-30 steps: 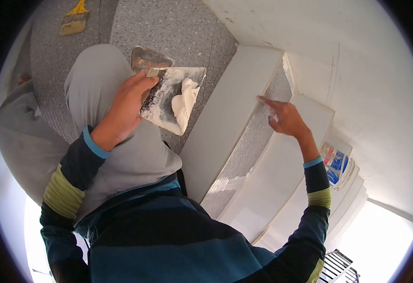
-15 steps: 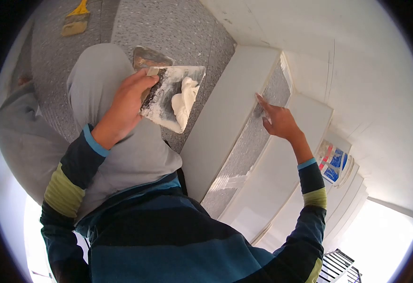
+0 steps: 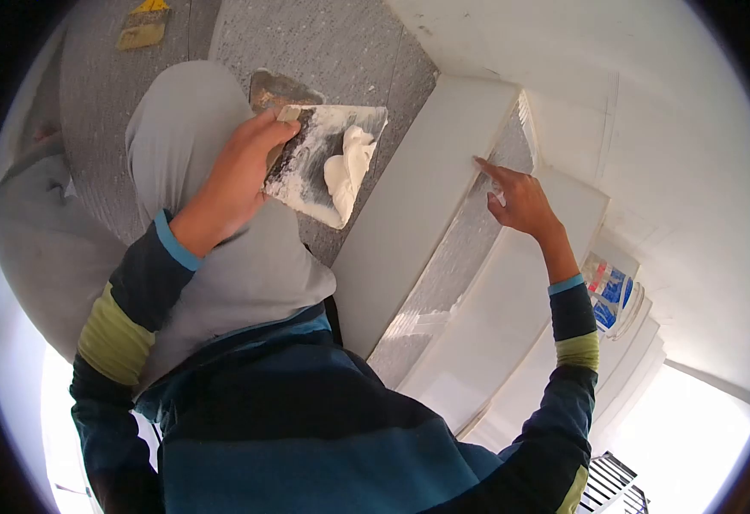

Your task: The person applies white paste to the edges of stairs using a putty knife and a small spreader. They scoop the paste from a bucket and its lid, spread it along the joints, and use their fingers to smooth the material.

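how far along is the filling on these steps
Partly done: white filler streaks already mark the speckled step lower down. In hand: the left hand holds a trowel loaded with white putty, while the right hand fingers the step's upper edge. Left: the putty on the trowel is unspread.

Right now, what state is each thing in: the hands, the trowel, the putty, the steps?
left hand: gripping the trowel
trowel: held tilted, smeared white
putty: soft white lump on the trowel
right hand: forefinger out, touching the speckled step
speckled step: bare grey between white risers
brush: lying on the floor
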A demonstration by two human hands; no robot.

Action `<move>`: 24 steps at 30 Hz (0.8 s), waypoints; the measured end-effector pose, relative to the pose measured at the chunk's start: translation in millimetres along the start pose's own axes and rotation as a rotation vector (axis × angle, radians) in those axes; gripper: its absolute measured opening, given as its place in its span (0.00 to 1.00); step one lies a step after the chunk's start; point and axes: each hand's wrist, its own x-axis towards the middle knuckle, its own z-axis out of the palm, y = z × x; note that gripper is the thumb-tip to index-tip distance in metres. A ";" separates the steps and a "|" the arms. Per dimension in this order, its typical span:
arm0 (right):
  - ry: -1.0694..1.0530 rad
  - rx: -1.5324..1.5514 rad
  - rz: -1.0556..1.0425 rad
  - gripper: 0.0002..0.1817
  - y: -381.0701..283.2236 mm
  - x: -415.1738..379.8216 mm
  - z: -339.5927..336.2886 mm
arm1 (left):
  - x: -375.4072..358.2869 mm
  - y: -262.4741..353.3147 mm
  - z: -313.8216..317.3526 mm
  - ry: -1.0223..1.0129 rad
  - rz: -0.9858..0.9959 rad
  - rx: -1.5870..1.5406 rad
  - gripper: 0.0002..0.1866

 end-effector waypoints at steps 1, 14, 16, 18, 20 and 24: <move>0.002 -0.048 -0.055 0.34 -1.2 0.7 0.1 | 1.3 -1.1 0.1 0.007 0.048 0.055 0.15; 0.123 0.506 -0.158 0.30 -95.5 -41.9 8.2 | 7.3 13.1 18.6 0.063 -0.436 -0.331 0.15; 0.156 0.576 -0.204 0.31 -114.2 -36.6 5.8 | 6.2 21.5 15.3 0.017 -0.507 -0.337 0.14; 0.210 0.627 -0.288 0.35 -129.8 -27.8 1.3 | 5.4 49.8 18.1 -0.076 -0.514 -0.195 0.13; 0.206 0.634 -0.300 0.36 -142.9 -19.5 -1.2 | 4.4 56.7 21.4 -0.065 -0.551 -0.326 0.12; 0.151 0.635 -0.329 0.37 -150.5 -11.9 0.9 | 1.1 52.5 29.3 -0.053 -0.641 -0.400 0.09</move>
